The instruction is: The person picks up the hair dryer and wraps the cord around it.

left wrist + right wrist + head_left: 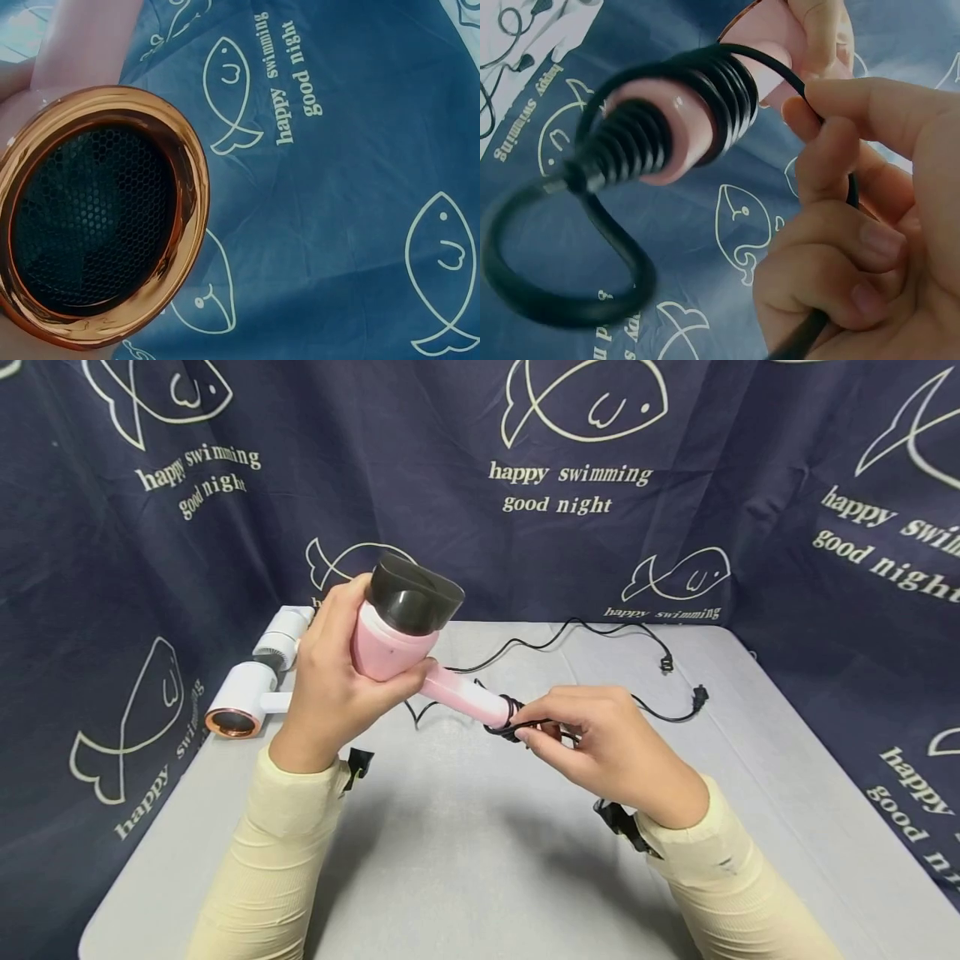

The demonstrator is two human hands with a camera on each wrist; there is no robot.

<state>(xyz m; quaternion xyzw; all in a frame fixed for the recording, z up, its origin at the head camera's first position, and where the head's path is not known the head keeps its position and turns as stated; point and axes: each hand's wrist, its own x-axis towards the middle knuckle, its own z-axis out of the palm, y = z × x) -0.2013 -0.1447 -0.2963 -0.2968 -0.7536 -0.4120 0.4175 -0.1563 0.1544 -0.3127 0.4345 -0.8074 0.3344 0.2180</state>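
Observation:
A pink hair dryer (386,647) with a black nozzle (415,597) is held above the table, its handle slanting down to the right. My left hand (326,672) grips it round the body, the thumb below the nozzle. In the left wrist view the dryer's copper-coloured rear ring (193,195) surrounds a dark mesh. Black cord (731,101) is wound in several turns round the end of the handle. My right hand (600,743) pinches the cord between thumb and forefinger, its other fingers curled over it. Past the handle tip, the cord hangs in a loop (562,315).
At the table's left edge lies a white hair dryer (251,685) with a copper-coloured ring; another white appliance part (288,627) is behind it. Cords cross the back of the grey-white table (450,860), ending in two black plugs, one plug (700,695) nearer. Dark blue printed cloth (450,460) hangs around.

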